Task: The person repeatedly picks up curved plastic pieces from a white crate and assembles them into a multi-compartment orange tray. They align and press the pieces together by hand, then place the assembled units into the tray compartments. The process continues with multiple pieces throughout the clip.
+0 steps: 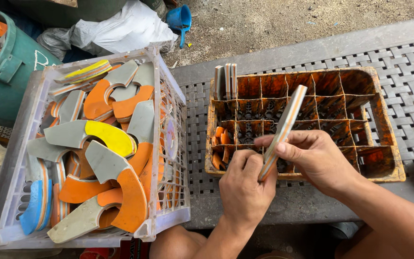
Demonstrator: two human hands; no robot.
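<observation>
My left hand (244,184) and my right hand (315,158) both grip the lower end of a long flat layered foam strip (286,124), grey with orange edges, held tilted over an orange divided crate (384,120). Three similar strips (225,80) stand upright in the crate's far left compartment. Small orange scraps (219,144) lie in its near left compartments.
A white plastic basket (168,192) at left holds several curved grey, orange, yellow and blue foam offcuts (106,139). A green bin (5,72), white sacks (120,26) and a blue jug (179,19) sit behind. The crate rests on a grey lattice bench (408,62).
</observation>
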